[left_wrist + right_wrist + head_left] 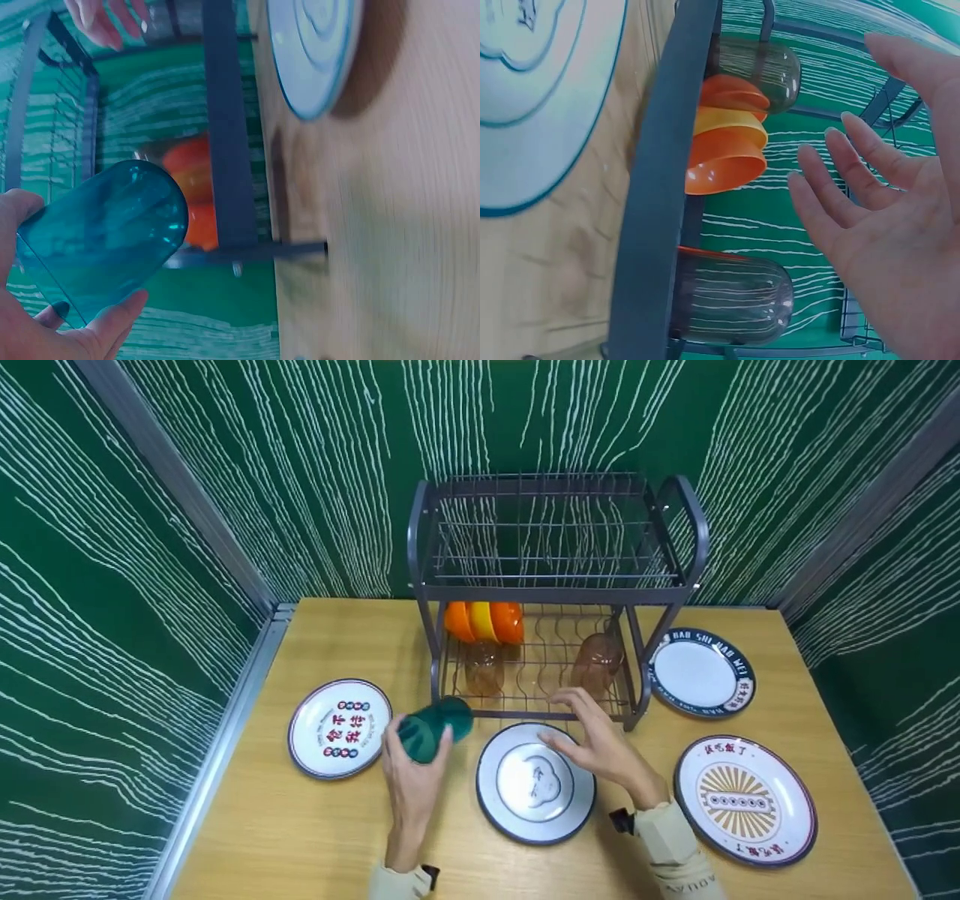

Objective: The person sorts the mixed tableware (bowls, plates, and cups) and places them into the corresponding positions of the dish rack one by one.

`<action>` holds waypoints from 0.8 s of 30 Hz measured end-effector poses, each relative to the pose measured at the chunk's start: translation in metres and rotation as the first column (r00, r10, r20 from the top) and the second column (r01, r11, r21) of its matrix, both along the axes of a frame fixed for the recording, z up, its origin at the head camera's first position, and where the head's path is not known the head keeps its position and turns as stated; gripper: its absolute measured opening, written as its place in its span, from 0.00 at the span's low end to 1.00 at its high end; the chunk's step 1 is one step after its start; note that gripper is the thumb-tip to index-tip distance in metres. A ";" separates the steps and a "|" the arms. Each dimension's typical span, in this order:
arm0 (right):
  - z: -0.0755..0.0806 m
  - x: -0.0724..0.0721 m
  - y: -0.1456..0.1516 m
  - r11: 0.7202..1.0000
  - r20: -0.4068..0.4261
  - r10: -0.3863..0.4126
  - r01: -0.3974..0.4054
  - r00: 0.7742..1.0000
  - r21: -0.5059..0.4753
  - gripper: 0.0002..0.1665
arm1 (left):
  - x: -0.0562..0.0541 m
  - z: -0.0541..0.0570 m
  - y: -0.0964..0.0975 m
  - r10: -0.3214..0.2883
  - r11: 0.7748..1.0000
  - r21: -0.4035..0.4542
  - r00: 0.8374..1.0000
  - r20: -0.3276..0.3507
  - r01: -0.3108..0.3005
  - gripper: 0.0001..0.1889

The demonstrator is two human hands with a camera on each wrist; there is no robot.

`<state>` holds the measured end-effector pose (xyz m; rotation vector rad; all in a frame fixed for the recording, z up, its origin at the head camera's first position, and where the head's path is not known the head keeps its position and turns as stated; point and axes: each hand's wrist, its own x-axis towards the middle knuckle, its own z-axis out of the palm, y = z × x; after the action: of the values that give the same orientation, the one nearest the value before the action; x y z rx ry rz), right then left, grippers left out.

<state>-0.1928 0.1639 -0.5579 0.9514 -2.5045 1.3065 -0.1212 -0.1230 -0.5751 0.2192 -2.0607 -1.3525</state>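
A see-through green cup [436, 727] is in my left hand [415, 780], thumb and fingers around one end of it. In the left wrist view the cup [109, 232] is tilted, its rounded closed end pointing away from the palm. My right hand [600, 742] holds nothing; its fingers [855, 161] are spread in front of the dish rack [555, 592]. Below that hand lies a white plate [517, 817] with a dark rim. On the rack's lower shelf sit orange and yellow bowls [484, 622], with a clear brownish glass [484, 671] and another such glass [598, 660].
To the left lies a plate [375, 712] with red characters. At the right are a dark-rimmed plate [697, 675] and a sunburst plate [787, 810]. The rack's upper tier [555, 551] is wire. Green walls [337, 472] with white streaks enclose the wooden table [300, 840].
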 end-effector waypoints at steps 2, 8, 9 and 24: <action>-0.003 0.005 0.000 1.000 0.034 -0.007 0.008 0.999 -0.017 0.32 | 0.004 0.001 0.008 -0.034 0.999 0.026 0.999 0.008 0.034 0.36; -0.012 0.021 -0.003 0.999 0.154 -0.020 0.025 0.988 -0.030 0.35 | 0.013 0.005 0.033 -0.126 0.986 0.117 0.991 0.049 0.120 0.34; -0.012 0.023 -0.003 0.999 0.178 -0.019 0.024 0.984 -0.030 0.35 | 0.014 0.005 0.038 -0.145 0.982 0.132 0.988 0.049 0.137 0.34; -0.024 0.045 -0.022 0.971 0.485 0.085 0.037 0.870 -0.236 0.34 | 0.022 -0.001 0.085 -0.387 0.885 0.313 0.919 0.078 0.346 0.37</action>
<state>-0.1476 0.1423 -0.5816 0.6557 -2.5846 2.0254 -0.0989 -0.0380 -0.5764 0.0467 -2.0768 -1.9299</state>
